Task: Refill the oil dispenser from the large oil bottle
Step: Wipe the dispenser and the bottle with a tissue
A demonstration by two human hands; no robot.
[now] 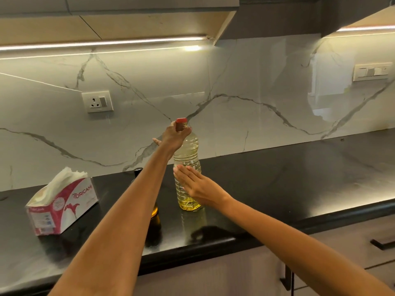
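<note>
Left hand [174, 136] is pinching the red cap [181, 120] on the ribbed plastic bottle [188, 154], right hand [195, 184] lying flat & open against it.

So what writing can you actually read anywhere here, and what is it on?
"ORIGAMI": long side of the pink and white tissue box.
Smaller print on the tissue box's end: too blurred to read.
Oil bottle: no readable label.
Wall socket: no lettering visible.

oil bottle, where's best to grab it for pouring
Probably the ribbed lower body of the oil bottle, from its right side, where the right hand lies. It stands upright; the left hand is on the red cap.
</note>
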